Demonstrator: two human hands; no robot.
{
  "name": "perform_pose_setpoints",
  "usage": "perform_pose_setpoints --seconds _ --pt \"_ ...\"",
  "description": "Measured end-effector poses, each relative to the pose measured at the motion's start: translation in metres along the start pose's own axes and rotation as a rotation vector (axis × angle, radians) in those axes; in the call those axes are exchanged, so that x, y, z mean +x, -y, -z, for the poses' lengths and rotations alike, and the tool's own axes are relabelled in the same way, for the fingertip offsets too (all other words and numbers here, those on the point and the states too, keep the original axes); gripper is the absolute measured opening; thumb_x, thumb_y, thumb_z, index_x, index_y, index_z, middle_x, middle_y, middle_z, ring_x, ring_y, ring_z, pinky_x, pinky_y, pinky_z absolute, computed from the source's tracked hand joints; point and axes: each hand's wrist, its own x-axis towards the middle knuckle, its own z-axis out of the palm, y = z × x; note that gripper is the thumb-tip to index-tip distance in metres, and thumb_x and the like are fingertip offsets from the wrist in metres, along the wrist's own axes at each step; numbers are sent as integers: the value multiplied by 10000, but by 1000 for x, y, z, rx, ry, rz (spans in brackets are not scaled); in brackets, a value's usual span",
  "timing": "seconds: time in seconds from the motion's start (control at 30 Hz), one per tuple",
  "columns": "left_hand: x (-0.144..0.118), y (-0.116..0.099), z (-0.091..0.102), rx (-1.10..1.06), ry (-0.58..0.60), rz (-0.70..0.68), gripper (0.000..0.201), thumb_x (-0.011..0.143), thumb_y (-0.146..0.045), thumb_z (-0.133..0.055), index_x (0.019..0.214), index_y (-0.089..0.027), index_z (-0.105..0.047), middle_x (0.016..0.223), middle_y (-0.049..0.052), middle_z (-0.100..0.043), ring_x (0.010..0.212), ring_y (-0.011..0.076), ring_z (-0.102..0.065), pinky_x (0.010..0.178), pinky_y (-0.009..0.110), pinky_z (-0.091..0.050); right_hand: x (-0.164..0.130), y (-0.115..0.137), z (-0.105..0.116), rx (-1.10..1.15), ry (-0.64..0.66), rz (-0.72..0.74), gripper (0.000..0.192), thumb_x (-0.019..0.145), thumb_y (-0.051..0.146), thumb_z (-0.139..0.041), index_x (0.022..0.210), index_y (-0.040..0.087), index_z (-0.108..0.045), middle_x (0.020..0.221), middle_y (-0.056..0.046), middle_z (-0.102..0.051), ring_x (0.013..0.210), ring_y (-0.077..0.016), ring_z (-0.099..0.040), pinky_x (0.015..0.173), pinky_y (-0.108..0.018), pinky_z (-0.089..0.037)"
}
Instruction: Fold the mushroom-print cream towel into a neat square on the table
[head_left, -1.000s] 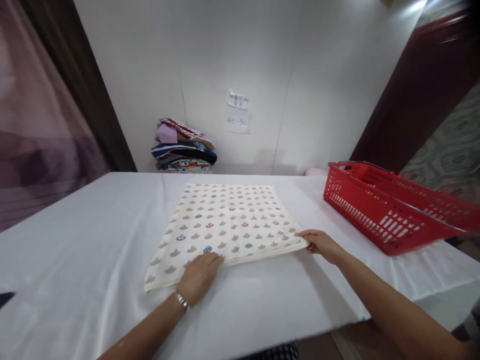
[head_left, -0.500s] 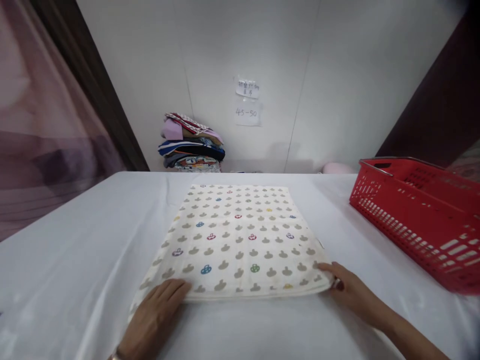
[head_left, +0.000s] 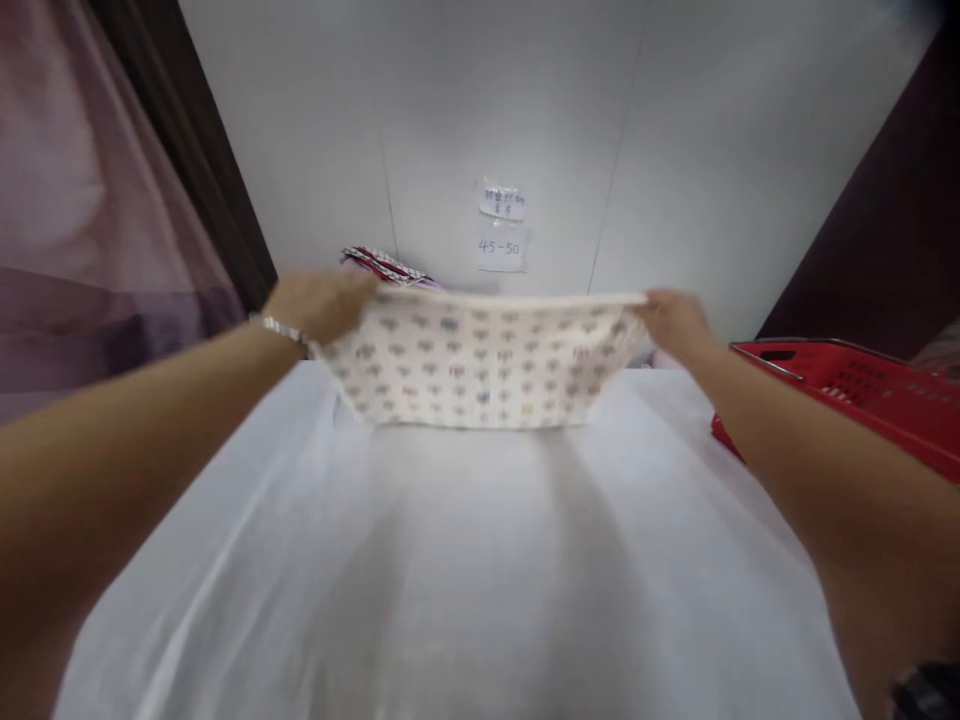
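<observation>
A cream cloth (head_left: 480,365) printed with small grey and coloured mushroom-like shapes is stretched between my two hands, raised over the far part of the table. My left hand (head_left: 326,305) grips its upper left corner, and a bracelet shows at that wrist. At the upper right corner my right hand (head_left: 675,318) has its fingers closed on the fabric. The cloth's top edge is pulled nearly straight, while its lower edge hangs at or close to the tabletop; I cannot tell whether it touches. Motion blurs both hands.
A white sheet covers the table (head_left: 480,580). On the right stands a red plastic basket (head_left: 900,400), partly behind my right forearm. A stack of folded fabrics (head_left: 386,265) shows behind the cloth. Paper notes (head_left: 502,248) hang on the wall. A pinkish curtain (head_left: 97,200) is at left.
Both hands have lifted the cloth's near edge from the table and carried it up and away from me. The cloth lay flat before and now hangs from its corners.
</observation>
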Motion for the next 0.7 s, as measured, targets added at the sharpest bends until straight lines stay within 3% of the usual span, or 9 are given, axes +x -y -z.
perform_pose_setpoints --seconds 0.1,0.17,0.23,0.3,0.37,0.53,0.6,0.63,0.7 --pt "38 15 56 1 -247 129 436 823 -183 -278 1172 -125 -532 1117 72 -559 1069 363 -510 783 524 -399 57 13 33 -37 -237 -12 443 899 395 -351 952 58 -633 901 -113 -646 804 -144 -548 666 -262 -375" --pt "29 20 75 -56 -312 115 461 850 -243 -269 1265 -189 -461 1202 56 -524 1123 362 -474 830 545 -372 60 17 49 -49 -262 38 455 911 395 -325 1006 58 -616 964 -122 -634 869 -152 -541 707 -273 -372" --pt "4 19 74 -90 -289 114 459 864 -282 -266 1295 -262 -425 1218 24 -525 1114 324 -491 853 534 -383 42 14 52 -52 -235 88 384 909 360 -354 1012 103 -619 980 -107 -637 896 -166 -546 739 -286 -382" --pt "-30 13 53 -113 -190 82 443 867 -301 -285 1286 -311 -427 1195 -6 -546 1079 277 -519 869 487 -407 9 5 42 -40 -172 135 281 883 298 -409 1000 163 -627 985 -80 -644 919 -184 -555 772 -306 -402" --pt "-69 -1 19 -145 -70 16 439 856 -241 -273 1240 -315 -472 1141 1 -583 1024 245 -556 835 431 -441 -36 -5 23 -23 -87 173 237 838 243 -454 988 197 -631 989 -62 -649 948 -204 -555 815 -337 -415" --pt "-181 -65 -67 -406 191 -210 407 804 -139 -331 1123 -220 -570 1137 75 -613 988 222 -590 783 367 -487 -171 -13 -25 9 293 158 242 788 176 -455 904 229 -660 954 -63 -670 929 -232 -575 751 -337 -472" --pt "-220 -89 -89 -448 220 -257 391 791 -102 -337 1051 -217 -606 1039 68 -655 905 190 -622 740 330 -505 -215 -11 -33 57 434 173 216 771 183 -469 809 244 -673 814 -33 -678 832 -214 -612 679 -310 -491" --pt "-235 -97 -96 -455 206 -274 392 792 -83 -331 1030 -214 -614 1023 68 -661 906 184 -623 726 316 -510 -232 -10 -34 103 507 188 244 781 179 -449 849 246 -673 837 -24 -675 868 -213 -612 695 -312 -495" --pt "-257 -106 -101 -445 110 -283 411 797 -51 -307 1016 -203 -620 998 77 -668 922 188 -621 718 315 -513 -257 -11 -27 139 525 167 296 809 184 -417 937 282 -665 930 -20 -673 945 -225 -595 742 -330 -498"
